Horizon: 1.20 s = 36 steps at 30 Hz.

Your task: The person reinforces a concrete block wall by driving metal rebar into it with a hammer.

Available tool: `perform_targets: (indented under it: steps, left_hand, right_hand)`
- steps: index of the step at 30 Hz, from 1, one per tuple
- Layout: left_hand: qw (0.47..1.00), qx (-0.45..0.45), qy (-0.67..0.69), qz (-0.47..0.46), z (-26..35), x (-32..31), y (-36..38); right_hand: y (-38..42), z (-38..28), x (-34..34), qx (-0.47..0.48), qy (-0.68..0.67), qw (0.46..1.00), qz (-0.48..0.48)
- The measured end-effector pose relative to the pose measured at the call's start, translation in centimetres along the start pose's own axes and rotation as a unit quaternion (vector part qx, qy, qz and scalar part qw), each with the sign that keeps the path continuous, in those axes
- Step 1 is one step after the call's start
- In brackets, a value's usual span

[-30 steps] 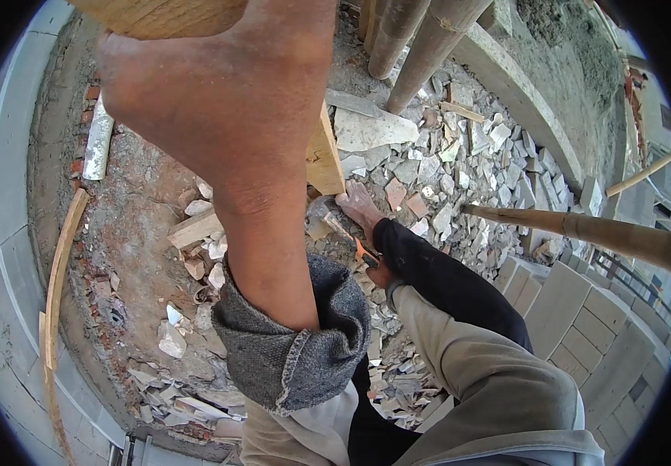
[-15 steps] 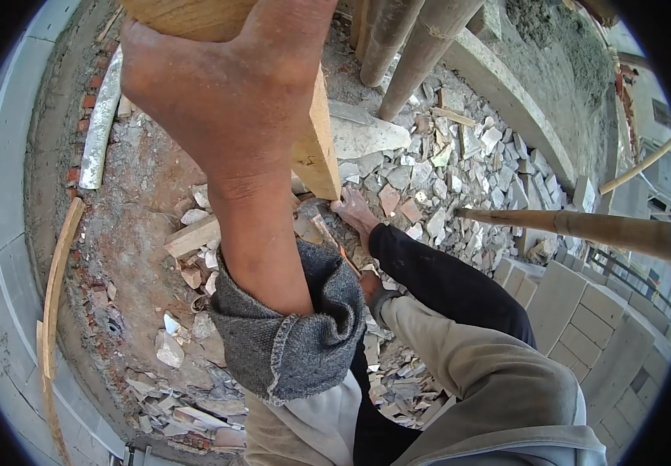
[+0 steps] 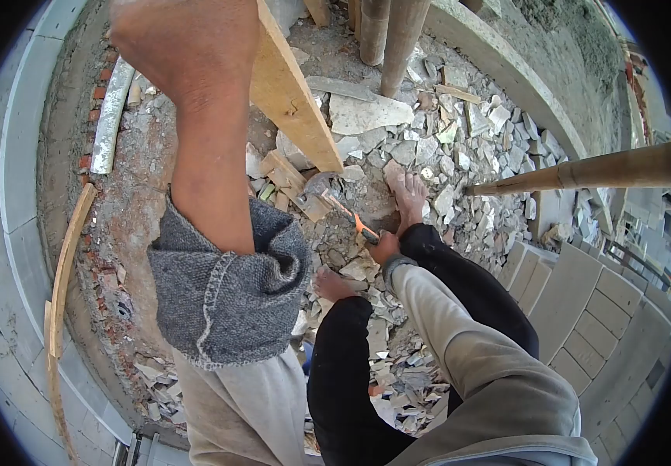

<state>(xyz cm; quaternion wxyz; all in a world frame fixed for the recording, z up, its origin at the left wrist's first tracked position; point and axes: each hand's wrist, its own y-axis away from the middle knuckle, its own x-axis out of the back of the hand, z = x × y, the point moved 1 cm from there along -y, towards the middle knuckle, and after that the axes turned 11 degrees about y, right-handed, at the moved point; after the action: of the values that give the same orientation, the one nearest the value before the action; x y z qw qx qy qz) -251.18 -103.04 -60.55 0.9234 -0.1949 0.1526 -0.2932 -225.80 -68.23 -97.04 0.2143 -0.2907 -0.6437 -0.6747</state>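
left hand (image 3: 176, 50) is up close to the camera, wrapped around the top of a plank (image 3: 292, 97) that slants down into the rubble (image 3: 428, 147). looks like it's gripped up high to keep the board propped at that tilt while its lower end sits on the ground, though the fingers themselves are on the far side and partly cut off by the frame edge, so i can only say they seem curled on the wood. right hand (image 3: 384, 247) is down low, closed around the orange grip of a hammer (image 3: 335, 203), whose head rests right by the plank's foot among broken stone bits, probably held short for control. bare feet (image 3: 409, 190) are planted either side of the spot. bamboo poles (image 3: 584, 172) cross the right and top, their ends out of view. can't tell if there's a nail or anything under the hammer head, too small and cluttered. grey blocks (image 3: 584, 303) are stacked on the right.
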Motion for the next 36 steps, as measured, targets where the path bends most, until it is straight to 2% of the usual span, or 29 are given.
perform_targets:
  steps: [4, 5, 7, 9, 10, 13, 15, 18, 20, 23, 26, 29, 33, 36]
  left_hand:
    - [0.996, -0.053, -0.053, 0.047, -1.2, -0.8, -0.4]
    - [0.993, -0.074, -0.068, 0.057, -1.2, -1.0, -0.2]
    - [0.993, -0.077, -0.079, 0.05, -1.7, -1.1, -0.1]
    - [0.992, -0.083, -0.081, 0.052, -2.1, -1.1, -0.2]
    - [0.991, -0.084, -0.081, 0.058, -2.2, -1.1, -0.1]
    - [0.991, -0.094, -0.07, 0.064, -1.8, -1.1, 0.2]
    - [0.995, -0.081, -0.035, 0.036, -1.1, -0.9, 0.8]
    - [0.998, -0.058, -0.007, -0.004, 0.1, -0.7, 1.7]
    - [0.993, -0.08, -0.075, 0.032, -0.4, -1.1, 1.6]
    - [0.995, 0.018, 0.001, -0.095, -1.8, 1.1, 0.0]
    - [0.958, 0.162, 0.217, -0.092, -4.5, 3.6, -1.5]
    - [0.941, 0.201, 0.18, -0.205, -5.7, 3.6, 0.4]
    - [0.963, 0.157, 0.178, -0.127, -6.4, 2.7, 1.5]
    - [0.974, 0.106, 0.175, -0.095, -5.5, 1.5, 2.2]
  right_hand:
    - [0.6, 1.0, 9.3, 0.071, 0.147, 0.984, -0.066]
    - [0.4, 1.2, 10.4, 0.086, 0.184, 0.978, -0.041]
    - [-1.7, 3.6, 9.1, 0.071, 0.079, 0.989, -0.104]
    - [-2.0, 3.8, 8.6, 0.102, 0.074, 0.992, 0.0]
    - [-0.6, 3.5, 7.9, 0.14, 0.122, 0.974, 0.131]
    - [1.6, 1.6, 7.2, 0.162, 0.126, 0.967, 0.15]
    - [1.8, 0.6, 5.7, 0.068, 0.03, 0.992, -0.104]
    - [2.9, 0.1, 6.0, 0.055, 0.042, 0.992, -0.107]
    - [2.9, 0.5, 9.2, 0.118, 0.088, 0.988, -0.039]
    - [-0.6, 3.5, 9.5, 0.182, 0.139, 0.972, -0.041]
    - [-4.0, 4.5, 10.5, 0.213, 0.142, 0.963, -0.082]
    - [-5.7, 5.5, 12.4, 0.269, 0.173, 0.946, -0.05]
    - [-8.1, 6.8, 12.7, 0.379, 0.138, 0.909, -0.107]
    - [-9.4, 7.6, 14.7, 0.377, 0.191, 0.9, -0.105]
